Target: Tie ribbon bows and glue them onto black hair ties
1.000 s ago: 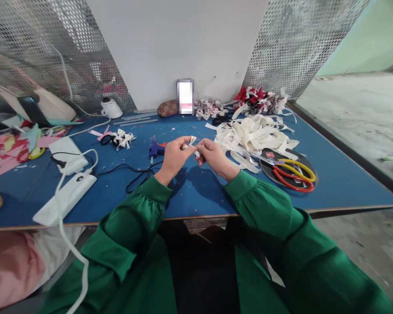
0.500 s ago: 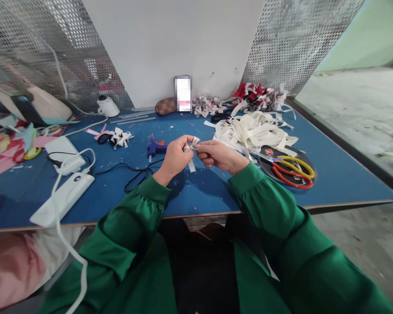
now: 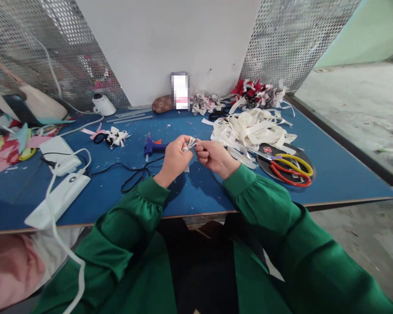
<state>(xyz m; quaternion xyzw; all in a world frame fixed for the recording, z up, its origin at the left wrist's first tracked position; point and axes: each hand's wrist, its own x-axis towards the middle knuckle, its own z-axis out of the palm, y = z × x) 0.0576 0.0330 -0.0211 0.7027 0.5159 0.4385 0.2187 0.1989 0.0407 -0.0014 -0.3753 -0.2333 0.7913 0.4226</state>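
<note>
A small white printed ribbon (image 3: 190, 142) is pinched between the thumb and finger of my left hand (image 3: 177, 159), above the middle of the blue table. Facing it from the right, my right hand (image 3: 214, 157) has its fingers curled and its fingertips closed on the ribbon's other side. Left of my hands lies a blue glue gun (image 3: 154, 147). Behind and right of them is a heap of cream ribbon (image 3: 252, 126). Scissors with red and yellow handles (image 3: 290, 168) rest on a dark round plate (image 3: 264, 162) at the right.
A lit phone (image 3: 181, 91) leans at the back beside ribbon bows (image 3: 207, 102) and red ribbons (image 3: 249, 89). On the left are a white power strip (image 3: 60, 198), cables, a white mug-like object (image 3: 103, 105) and pink scraps (image 3: 3, 150).
My right hand has turned slightly, its fingers more curled. The ribbon tail below my left hand shows less. The whole view has shifted a little.
</note>
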